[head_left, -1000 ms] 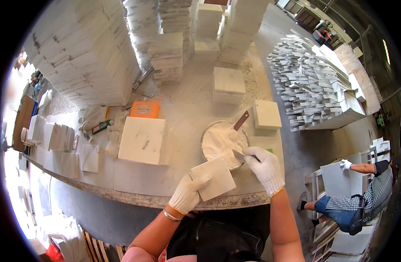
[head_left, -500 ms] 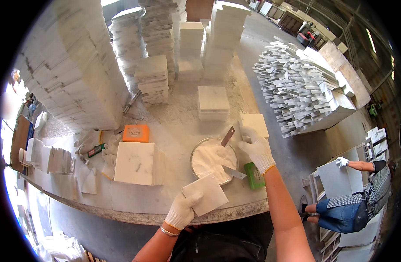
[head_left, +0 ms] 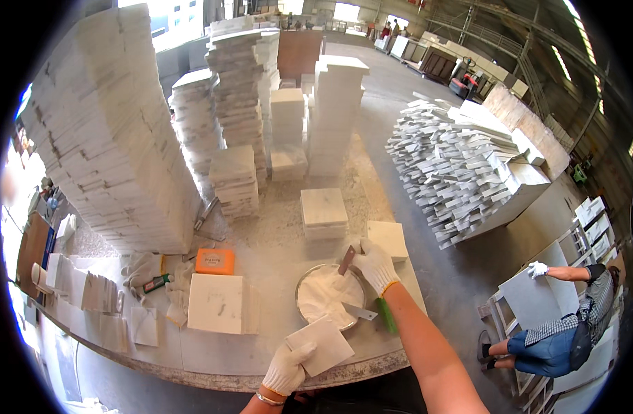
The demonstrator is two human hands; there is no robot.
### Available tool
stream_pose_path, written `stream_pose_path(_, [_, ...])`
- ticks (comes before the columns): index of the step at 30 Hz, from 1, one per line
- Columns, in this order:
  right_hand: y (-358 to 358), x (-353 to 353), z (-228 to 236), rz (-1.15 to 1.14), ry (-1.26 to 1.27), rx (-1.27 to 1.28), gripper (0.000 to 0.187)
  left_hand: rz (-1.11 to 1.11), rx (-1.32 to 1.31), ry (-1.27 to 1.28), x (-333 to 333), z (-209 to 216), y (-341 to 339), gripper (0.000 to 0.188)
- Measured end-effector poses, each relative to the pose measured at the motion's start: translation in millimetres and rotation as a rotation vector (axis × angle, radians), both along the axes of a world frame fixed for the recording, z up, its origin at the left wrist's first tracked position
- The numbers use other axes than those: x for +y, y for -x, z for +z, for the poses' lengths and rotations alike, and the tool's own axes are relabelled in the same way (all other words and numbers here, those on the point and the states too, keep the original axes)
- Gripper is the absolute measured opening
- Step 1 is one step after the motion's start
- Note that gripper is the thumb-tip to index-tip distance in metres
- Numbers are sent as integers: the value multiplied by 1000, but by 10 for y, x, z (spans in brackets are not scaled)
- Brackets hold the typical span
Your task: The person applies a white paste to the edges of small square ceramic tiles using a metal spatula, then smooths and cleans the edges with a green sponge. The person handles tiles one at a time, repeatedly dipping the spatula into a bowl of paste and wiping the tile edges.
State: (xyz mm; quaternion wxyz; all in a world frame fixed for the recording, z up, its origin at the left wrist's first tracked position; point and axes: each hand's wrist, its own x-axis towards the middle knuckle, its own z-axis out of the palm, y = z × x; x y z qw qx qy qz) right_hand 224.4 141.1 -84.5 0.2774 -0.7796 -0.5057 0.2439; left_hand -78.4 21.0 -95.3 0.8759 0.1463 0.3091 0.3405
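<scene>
At the table's near edge (head_left: 192, 375): left hand (head_left: 285, 369) is holding a white tile (head_left: 321, 347). Right hand (head_left: 376, 266), the nearer, is lying just right of the brown-handled scraper (head_left: 346, 261); whether gripping, cannot tell. Handle is slanting up-rightward from the powder bowl (head_left: 296, 295).

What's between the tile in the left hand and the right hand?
In the head view, the round bowl of pale powder lies between the tile and the right hand, with a metal blade over its rim.
</scene>
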Motion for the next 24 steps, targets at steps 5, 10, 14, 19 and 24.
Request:
stream_pose_path(5, [199, -322, 430, -168, -196, 105, 28, 17, -23, -36, -9, 32, 49, 48])
stream_pose_path(10, [38, -866, 590, -167, -247, 192, 29, -26, -70, -60, 27, 75, 6, 49])
stream_pose_path(14, [210, -1372, 871, -24, -300, 353, 33, -61, -39, -104, 26, 122, 14, 52])
stream_pose_path(19, [356, -1718, 1053, 37, -212, 494, 39, -96, -64, -129, 24, 196, 33, 52])
stream_pose_path(24, [508, -1766, 1093, 123, -180, 542, 37, -111, -58, -166, 30, 189, 42, 49])
